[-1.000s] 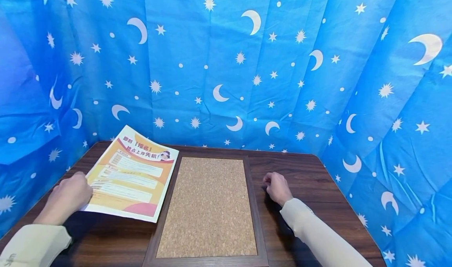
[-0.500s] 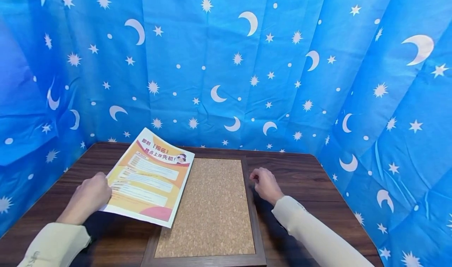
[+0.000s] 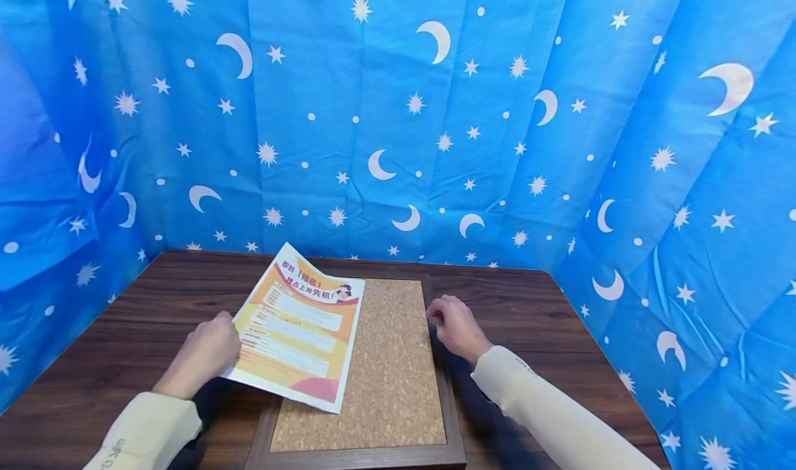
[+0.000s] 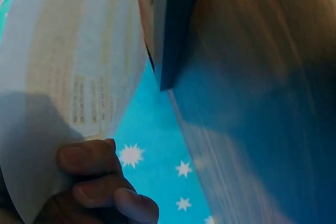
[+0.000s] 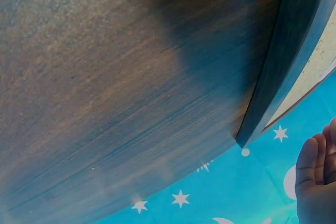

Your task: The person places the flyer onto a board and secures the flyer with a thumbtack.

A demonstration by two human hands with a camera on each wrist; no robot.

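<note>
My left hand (image 3: 208,349) grips the left edge of a printed paper flyer (image 3: 298,332), orange and yellow with white text boxes and a cartoon head near its top right. Tilted, the sheet overlaps the left part of a framed cork board (image 3: 392,359) in the head view. From the left wrist, curled fingers (image 4: 89,158) show at the sheet's edge, with the print showing faintly through its back. My right hand (image 3: 457,325) is over the board's right frame edge, its fingers loosely bent and nothing seen in them; a few relaxed fingers (image 5: 308,156) appear in the right wrist view.
The board lies on a dark wood-grain table (image 3: 522,318) with rounded far corners. A blue curtain (image 3: 348,110) printed with white moons and stars hangs behind the table and along both sides. The board's raised brown frame (image 3: 361,457) stands above the tabletop.
My left hand has carried the flyer rightward, from beside the board to over its left part. My right hand has come left, from the bare table to the board's right edge.
</note>
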